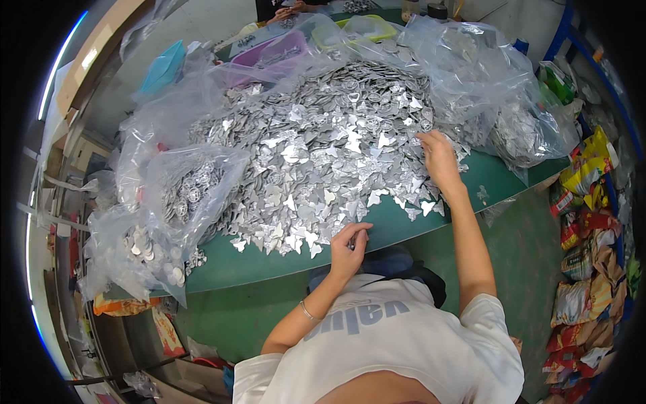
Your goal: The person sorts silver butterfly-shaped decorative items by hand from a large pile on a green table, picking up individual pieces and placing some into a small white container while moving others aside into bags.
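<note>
A green counter [471,185] carries nearly everything here, and most of its top lies under a broad heap of small silver metal pieces [316,145], flat and shiny, many with a winged or leaf-like outline, which spreads from the middle of the counter down to its near edge. Crumpled clear plastic bags ring the heap: a big one [471,74] slumps over the far right corner with more silver pieces inside, and another [178,202] sits at the near left corner, holding round silver discs that spill toward the counter's edge. Beyond the heap, at the far edge, stand a purple tray [272,50] and a yellow-green tray [363,28], both partly under plastic. Colourful snack packets [585,269] lie piled on the floor well off the right edge. The right hand [437,158] reaches out flat onto the right side of the heap, its fingers spread and resting on the pieces, the grip loose and not closed round anything that shows. The left hand [348,246] is at the near edge, just beside the heap's lowest fringe, fingers curled in a pinching grip on a small silver piece [352,241], too tiny to make out clearly. A thin bracelet [307,312] circles the left wrist.
</note>
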A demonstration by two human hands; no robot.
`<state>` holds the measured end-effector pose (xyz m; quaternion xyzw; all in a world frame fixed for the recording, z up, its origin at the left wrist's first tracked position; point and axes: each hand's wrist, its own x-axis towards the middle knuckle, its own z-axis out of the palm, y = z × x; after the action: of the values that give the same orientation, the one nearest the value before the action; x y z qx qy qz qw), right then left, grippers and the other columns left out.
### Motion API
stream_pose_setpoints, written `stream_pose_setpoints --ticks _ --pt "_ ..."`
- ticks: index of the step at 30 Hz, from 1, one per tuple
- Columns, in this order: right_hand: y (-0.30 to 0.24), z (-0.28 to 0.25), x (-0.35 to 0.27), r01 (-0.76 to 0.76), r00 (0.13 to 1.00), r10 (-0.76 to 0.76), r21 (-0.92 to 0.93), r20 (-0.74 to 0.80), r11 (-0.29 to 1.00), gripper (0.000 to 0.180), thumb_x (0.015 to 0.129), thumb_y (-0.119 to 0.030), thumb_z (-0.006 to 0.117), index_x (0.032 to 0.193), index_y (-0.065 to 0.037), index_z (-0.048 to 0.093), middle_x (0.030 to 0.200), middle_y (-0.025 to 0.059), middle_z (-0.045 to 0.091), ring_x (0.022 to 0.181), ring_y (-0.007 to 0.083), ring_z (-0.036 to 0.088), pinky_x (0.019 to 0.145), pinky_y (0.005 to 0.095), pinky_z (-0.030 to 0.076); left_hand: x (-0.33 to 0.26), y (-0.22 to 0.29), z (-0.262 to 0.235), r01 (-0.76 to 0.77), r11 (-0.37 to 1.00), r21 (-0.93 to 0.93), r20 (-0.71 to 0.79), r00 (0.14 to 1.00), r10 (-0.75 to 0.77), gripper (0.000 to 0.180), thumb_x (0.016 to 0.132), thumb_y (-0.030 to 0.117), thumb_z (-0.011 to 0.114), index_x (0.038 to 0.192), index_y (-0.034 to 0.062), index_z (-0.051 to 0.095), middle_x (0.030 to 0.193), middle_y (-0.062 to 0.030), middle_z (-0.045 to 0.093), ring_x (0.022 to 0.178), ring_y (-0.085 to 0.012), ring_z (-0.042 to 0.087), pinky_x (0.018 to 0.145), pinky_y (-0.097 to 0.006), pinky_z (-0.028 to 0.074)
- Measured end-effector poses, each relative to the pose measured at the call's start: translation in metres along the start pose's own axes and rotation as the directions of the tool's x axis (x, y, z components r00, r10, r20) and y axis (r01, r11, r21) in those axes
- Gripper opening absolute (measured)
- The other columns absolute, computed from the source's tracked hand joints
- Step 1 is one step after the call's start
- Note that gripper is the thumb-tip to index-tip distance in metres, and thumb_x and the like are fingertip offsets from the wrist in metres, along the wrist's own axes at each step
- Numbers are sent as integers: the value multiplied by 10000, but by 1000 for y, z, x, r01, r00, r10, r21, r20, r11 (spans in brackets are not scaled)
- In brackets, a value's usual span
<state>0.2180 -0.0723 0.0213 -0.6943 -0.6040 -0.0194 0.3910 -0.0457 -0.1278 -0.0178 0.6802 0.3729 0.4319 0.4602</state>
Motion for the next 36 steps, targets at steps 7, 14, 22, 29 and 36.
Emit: stream_pose_setpoints --ticks 7,14,22,29,36 --pt "-3 42 15 147 981 -146 1 132 989 93 788 -102 587 850 -38 613 876 102 586 782 315 593 663 402 465 -3 -2 1 -64 998 11 20 998 64 144 812 -26 513 891 11 629 634 -44 514 523 -103 461 485 -236 347" --pt "6 11 21 -198 969 177 118 172 973 154 813 -134 599 831 18 622 717 175 625 681 310 613 629 359 454 -4 0 -3 -35 999 -18 45 998 36 146 832 -3 508 921 10 623 664 -41 517 533 -105 440 485 -238 347" --pt "-1 20 14 1 950 15 -52 313 999 190 807 -178 616 894 -11 640 889 137 584 829 336 574 709 386 439 38 -1 -39 531 -49 -846 519 800 -300 465 946 335 391 1289 21 403 1116 -167 535 984 -234 532 822 -358 441" --pt "-7 12 8 100 937 -86 -25 339 995 175 760 -94 649 911 -22 596 915 112 554 828 333 558 693 381 435 57 25 -41 484 -202 -852 524 796 -304 492 954 344 350 1321 16 359 1264 -176 452 1100 -294 484 928 -416 407" --pt "6 6 -4 -58 994 60 -27 88 998 103 807 -96 592 831 4 579 813 147 570 757 346 550 662 365 428 59 8 -29 616 -22 -787 574 720 -391 441 875 55 495 1290 -9 363 1235 -168 458 1140 -308 469 953 -402 409"
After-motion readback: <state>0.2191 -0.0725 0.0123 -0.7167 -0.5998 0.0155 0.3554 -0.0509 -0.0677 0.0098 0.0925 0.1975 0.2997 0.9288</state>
